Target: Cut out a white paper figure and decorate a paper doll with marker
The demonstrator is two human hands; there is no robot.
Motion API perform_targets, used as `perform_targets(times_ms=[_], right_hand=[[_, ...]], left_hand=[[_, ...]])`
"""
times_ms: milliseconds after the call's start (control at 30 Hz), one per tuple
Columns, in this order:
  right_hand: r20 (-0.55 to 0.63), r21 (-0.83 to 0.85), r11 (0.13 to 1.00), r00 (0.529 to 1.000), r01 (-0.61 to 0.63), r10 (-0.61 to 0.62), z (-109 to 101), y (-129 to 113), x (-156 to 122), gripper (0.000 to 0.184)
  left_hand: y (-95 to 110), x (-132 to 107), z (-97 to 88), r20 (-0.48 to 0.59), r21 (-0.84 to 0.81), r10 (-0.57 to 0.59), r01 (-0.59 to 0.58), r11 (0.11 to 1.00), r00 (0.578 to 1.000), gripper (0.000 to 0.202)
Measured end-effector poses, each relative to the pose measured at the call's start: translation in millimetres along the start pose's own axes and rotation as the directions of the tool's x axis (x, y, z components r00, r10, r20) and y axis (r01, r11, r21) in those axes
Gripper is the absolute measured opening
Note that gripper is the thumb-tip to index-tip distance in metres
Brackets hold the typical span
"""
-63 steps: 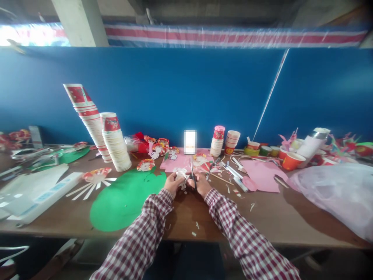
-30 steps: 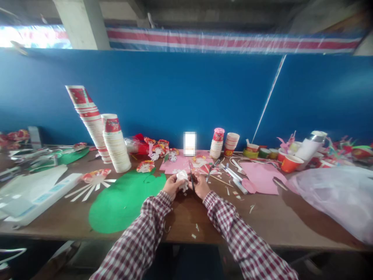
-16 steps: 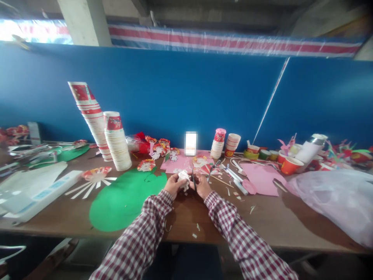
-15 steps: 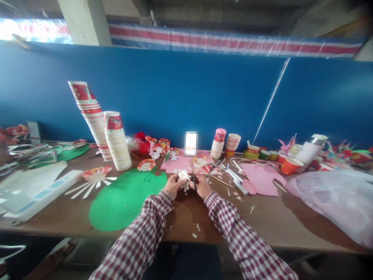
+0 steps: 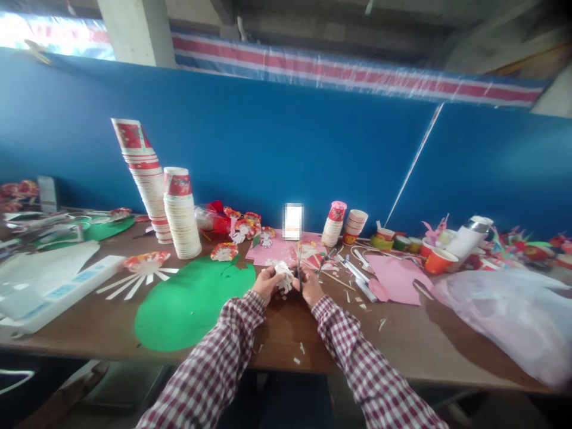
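Above the front middle of the table, my left hand (image 5: 267,282) pinches a small white paper cutout (image 5: 285,277) with an uneven, figure-like outline. Close on its right, my right hand (image 5: 310,286) is closed around a pair of scissors (image 5: 300,268), whose dark blades point away from me beside the paper's right edge. The scissors' handles are mostly hidden in my fingers. Behind my hands lie pink paper sheets (image 5: 277,253) with scraps on them and a small printed figure cutout (image 5: 266,239). A second pair of scissors (image 5: 328,260) rests just beyond my right hand.
A large green paper shape (image 5: 192,316) lies left of my arms. Tall paper cup stacks (image 5: 182,220) stand behind it, near a white power strip (image 5: 67,292). Pink paper (image 5: 395,277), an orange cup (image 5: 440,261) and a plastic bag (image 5: 509,316) are at right. A blue partition (image 5: 250,143) stands behind.
The view has tilted slightly. Both hands stay together at the same place, still holding the white paper cutout and the scissors; the paper has turned a little.
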State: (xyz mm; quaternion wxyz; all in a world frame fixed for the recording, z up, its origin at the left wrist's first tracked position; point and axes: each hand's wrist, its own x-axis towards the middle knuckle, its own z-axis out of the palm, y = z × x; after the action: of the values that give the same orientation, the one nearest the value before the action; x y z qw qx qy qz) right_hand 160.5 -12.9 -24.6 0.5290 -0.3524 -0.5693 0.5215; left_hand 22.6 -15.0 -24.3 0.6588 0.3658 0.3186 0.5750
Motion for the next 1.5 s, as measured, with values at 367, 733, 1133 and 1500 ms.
perform_targets(times_ms=[367,733,1133,1500], right_hand=[[-0.001,0.031,0.998,0.998,-0.058,0.058,2.2,-16.6,-5.7,0.038],[-0.058,0.089,0.995,0.997,-0.042,0.047,3.9,-12.4,-2.7,0.040],[-0.026,0.071,0.996,0.999,-0.045,0.047,-0.8,-12.2,-2.2,0.041],[-0.026,-0.034,0.999,1.000,-0.009,0.008,3.9,-20.6,-6.4,0.040]], left_hand=[[-1.2,1.5,-3.9,0.005,0.013,0.002,-0.002,1.000,1.000,0.039],[-0.5,-0.3,-1.1,0.035,0.034,-0.006,0.005,0.999,0.999,0.039],[-3.6,5.7,-4.2,0.020,0.034,-0.009,0.009,0.999,1.000,0.036],[-4.1,5.6,-6.1,0.045,0.040,-0.002,0.000,0.999,0.999,0.037]])
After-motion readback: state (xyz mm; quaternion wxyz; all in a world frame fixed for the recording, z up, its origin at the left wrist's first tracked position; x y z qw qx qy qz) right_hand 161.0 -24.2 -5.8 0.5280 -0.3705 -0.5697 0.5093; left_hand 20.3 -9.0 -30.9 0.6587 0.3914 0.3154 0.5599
